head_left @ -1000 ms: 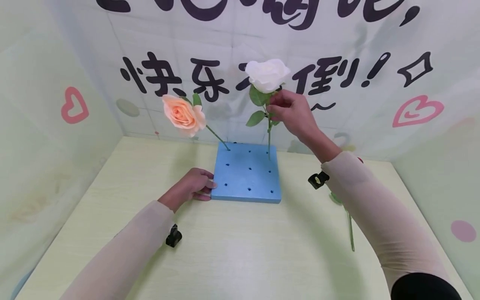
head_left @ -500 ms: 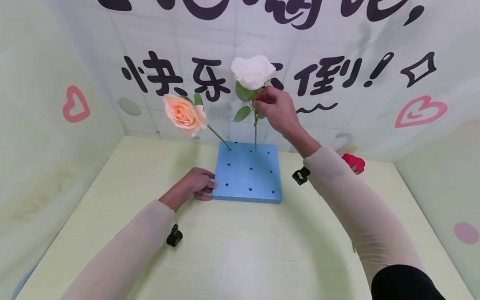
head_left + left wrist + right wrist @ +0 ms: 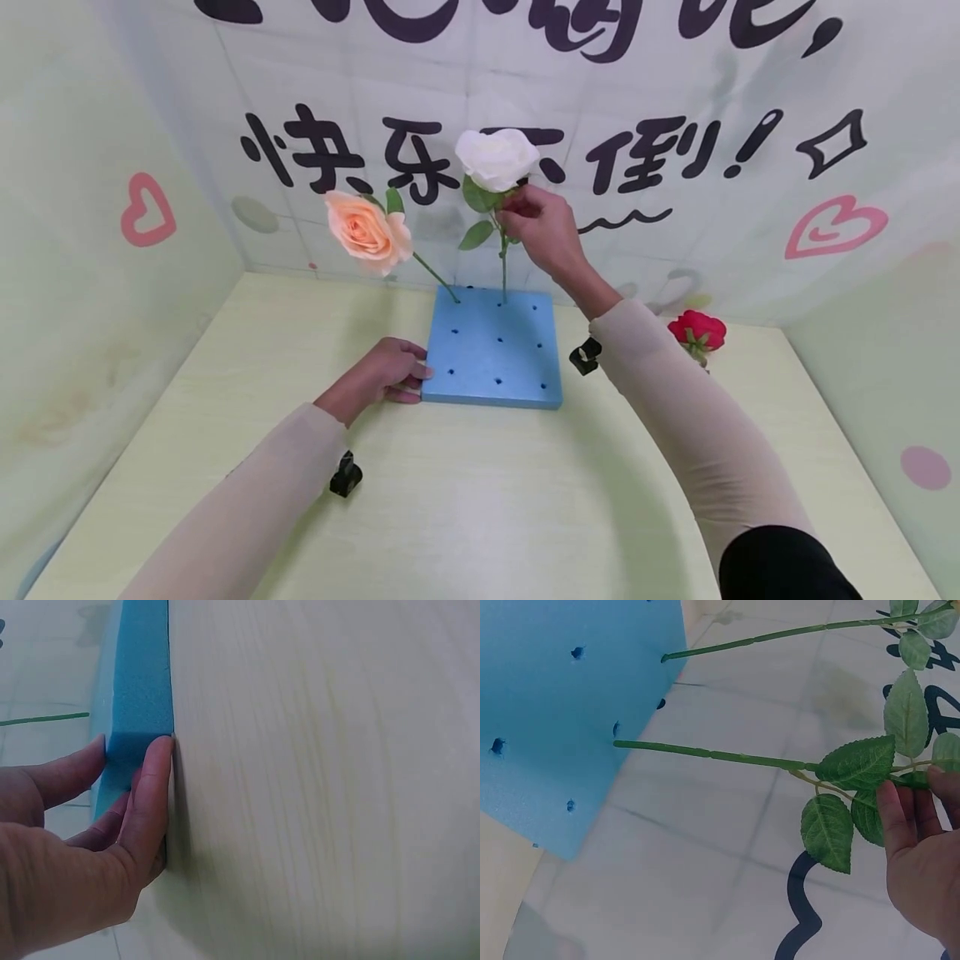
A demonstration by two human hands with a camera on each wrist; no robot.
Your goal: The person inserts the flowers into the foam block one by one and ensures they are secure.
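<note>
Upright over the back of a blue foam block (image 3: 480, 354) is a white rose (image 3: 497, 158). My right hand (image 3: 543, 229) pinches its stem just below the bloom, among the leaves. In the right wrist view the green stem (image 3: 720, 756) has its bare lower end right by a hole in the block's face. My left hand (image 3: 386, 371) grips the block's left edge near the front corner, thumb on top and fingers along the side, as the left wrist view shows. A peach rose (image 3: 367, 232) stands in the back-left hole, leaning left.
On the table (image 3: 450, 500) at the right lies a red rose (image 3: 699, 332), its stem mostly hidden behind my right forearm. A white printed backdrop (image 3: 337, 75) rises close behind the block. Several holes dot the block's top.
My right hand has carried the white rose left, from above the block's right side to its back middle, then slightly down. The red rose has come into sight. My left hand stays put.
</note>
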